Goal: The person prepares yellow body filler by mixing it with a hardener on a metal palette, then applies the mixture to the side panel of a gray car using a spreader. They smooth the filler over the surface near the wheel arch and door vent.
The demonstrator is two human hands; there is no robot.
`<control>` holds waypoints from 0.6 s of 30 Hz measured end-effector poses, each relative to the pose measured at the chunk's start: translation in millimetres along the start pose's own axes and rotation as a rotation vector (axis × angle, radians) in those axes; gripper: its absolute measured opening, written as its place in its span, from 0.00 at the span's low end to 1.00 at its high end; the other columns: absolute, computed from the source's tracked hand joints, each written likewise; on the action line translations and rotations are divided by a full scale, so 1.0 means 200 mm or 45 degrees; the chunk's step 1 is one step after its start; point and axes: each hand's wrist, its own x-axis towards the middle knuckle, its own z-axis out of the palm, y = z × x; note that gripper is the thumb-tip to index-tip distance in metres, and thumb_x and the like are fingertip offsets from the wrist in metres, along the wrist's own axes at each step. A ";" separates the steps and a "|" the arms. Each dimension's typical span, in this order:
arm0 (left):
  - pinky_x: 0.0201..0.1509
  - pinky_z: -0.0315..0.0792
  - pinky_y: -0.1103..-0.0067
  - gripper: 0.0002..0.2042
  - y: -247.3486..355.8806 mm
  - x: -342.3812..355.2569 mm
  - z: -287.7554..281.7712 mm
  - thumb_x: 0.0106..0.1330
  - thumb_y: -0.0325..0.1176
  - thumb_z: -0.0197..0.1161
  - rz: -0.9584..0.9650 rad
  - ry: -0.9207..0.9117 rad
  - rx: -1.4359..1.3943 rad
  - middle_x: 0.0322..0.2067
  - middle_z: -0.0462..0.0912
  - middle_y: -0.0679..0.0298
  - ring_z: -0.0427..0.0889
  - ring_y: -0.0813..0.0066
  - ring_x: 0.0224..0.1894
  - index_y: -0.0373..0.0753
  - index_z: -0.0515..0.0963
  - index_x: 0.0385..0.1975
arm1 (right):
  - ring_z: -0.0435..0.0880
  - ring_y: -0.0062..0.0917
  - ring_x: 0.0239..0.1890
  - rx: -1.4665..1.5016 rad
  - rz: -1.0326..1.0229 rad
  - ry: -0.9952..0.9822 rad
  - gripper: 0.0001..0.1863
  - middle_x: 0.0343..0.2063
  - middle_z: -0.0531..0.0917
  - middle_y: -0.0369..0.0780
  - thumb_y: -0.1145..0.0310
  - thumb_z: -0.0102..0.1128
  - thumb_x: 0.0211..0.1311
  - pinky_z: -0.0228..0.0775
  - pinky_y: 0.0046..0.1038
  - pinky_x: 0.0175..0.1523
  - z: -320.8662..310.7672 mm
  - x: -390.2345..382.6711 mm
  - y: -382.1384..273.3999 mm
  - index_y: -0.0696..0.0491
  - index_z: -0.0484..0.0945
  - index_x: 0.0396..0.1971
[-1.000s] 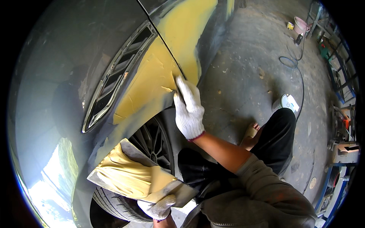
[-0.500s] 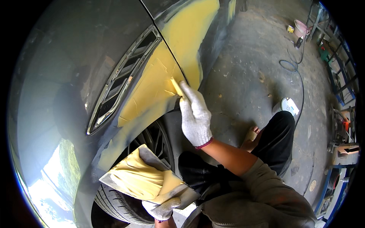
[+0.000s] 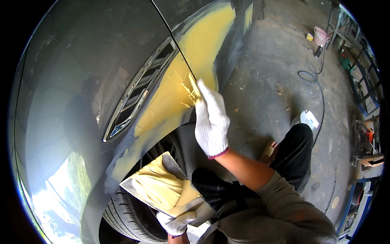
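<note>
Currently, the right hand (image 3: pixel 212 124), in a white knitted glove, has its grip closed around a thin, filler-coated spreader (image 3: pixel 195 86), fingers stretched along it. The spreader is at the yellow filler patch (image 3: pixel 162 95) on the dark car body (image 3: pixel 87 53), just beside the panel seam and above the wheel arch; rough ridges of filler stand at its left edge. Lower down, the left hand (image 3: pixel 175 223), also gloved, keeps a closed grip on the near edge of a flat board (image 3: pixel 204 212), thumb on top; the fingers beneath are hidden. A thick, folded mound of pale yellow filler (image 3: pixel 159 188) lies on the board, which is tilted in front of the wheel, near the tyre (image 3: pixel 124 215). A slatted vent (image 3: pixel 140 91) borders the patch on the left. A tin (image 3: pixel 302 118) stands on the concrete floor (image 3: pixel 260 93) beyond the person's knee.
</note>
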 end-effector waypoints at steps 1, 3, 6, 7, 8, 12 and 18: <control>0.47 0.81 0.74 0.20 0.00 -0.01 -0.01 0.67 0.27 0.62 0.005 -0.009 0.010 0.45 0.82 0.55 0.85 0.69 0.40 0.27 0.70 0.57 | 0.80 0.37 0.51 -0.086 -0.061 -0.003 0.25 0.49 0.81 0.46 0.83 0.58 0.60 0.71 0.29 0.58 0.00 0.05 -0.03 0.53 0.77 0.58; 0.47 0.81 0.74 0.21 0.00 -0.01 -0.01 0.67 0.28 0.62 0.013 -0.061 0.017 0.46 0.82 0.56 0.85 0.69 0.41 0.28 0.70 0.57 | 0.81 0.37 0.50 -0.068 -0.040 -0.013 0.23 0.49 0.80 0.48 0.80 0.56 0.63 0.72 0.29 0.56 0.04 0.12 -0.02 0.53 0.76 0.59; 0.48 0.80 0.74 0.21 -0.01 0.02 -0.02 0.67 0.29 0.63 0.043 -0.129 0.036 0.46 0.82 0.57 0.84 0.69 0.42 0.28 0.70 0.58 | 0.80 0.35 0.53 -0.184 -0.084 -0.010 0.24 0.51 0.79 0.46 0.76 0.54 0.65 0.71 0.29 0.58 0.11 0.14 -0.02 0.50 0.74 0.62; 0.49 0.80 0.74 0.22 -0.02 0.02 -0.03 0.67 0.29 0.63 0.055 -0.141 0.051 0.47 0.82 0.57 0.84 0.69 0.43 0.29 0.70 0.58 | 0.79 0.36 0.53 -0.296 -0.138 -0.002 0.25 0.50 0.79 0.46 0.77 0.55 0.63 0.70 0.29 0.59 0.12 0.11 -0.04 0.50 0.74 0.61; 0.49 0.80 0.73 0.22 -0.02 0.01 -0.04 0.67 0.29 0.64 0.067 -0.154 0.066 0.47 0.82 0.56 0.84 0.68 0.43 0.29 0.70 0.58 | 0.79 0.36 0.53 -0.289 -0.122 -0.041 0.25 0.50 0.79 0.46 0.78 0.56 0.63 0.71 0.29 0.59 0.11 0.09 -0.04 0.51 0.74 0.61; 0.50 0.80 0.73 0.23 -0.04 0.00 -0.06 0.66 0.29 0.65 0.095 -0.182 0.078 0.47 0.82 0.56 0.84 0.68 0.43 0.30 0.69 0.59 | 0.80 0.33 0.52 0.059 0.037 0.016 0.22 0.50 0.79 0.47 0.79 0.53 0.66 0.72 0.27 0.58 0.07 0.06 -0.08 0.53 0.75 0.61; 0.50 0.80 0.74 0.24 0.00 0.03 -0.02 0.63 0.29 0.69 0.110 -0.181 0.036 0.46 0.83 0.57 0.84 0.68 0.43 0.29 0.71 0.57 | 0.79 0.35 0.53 -0.371 -0.186 -0.042 0.25 0.49 0.80 0.46 0.76 0.57 0.63 0.72 0.32 0.56 0.10 0.13 -0.07 0.50 0.75 0.61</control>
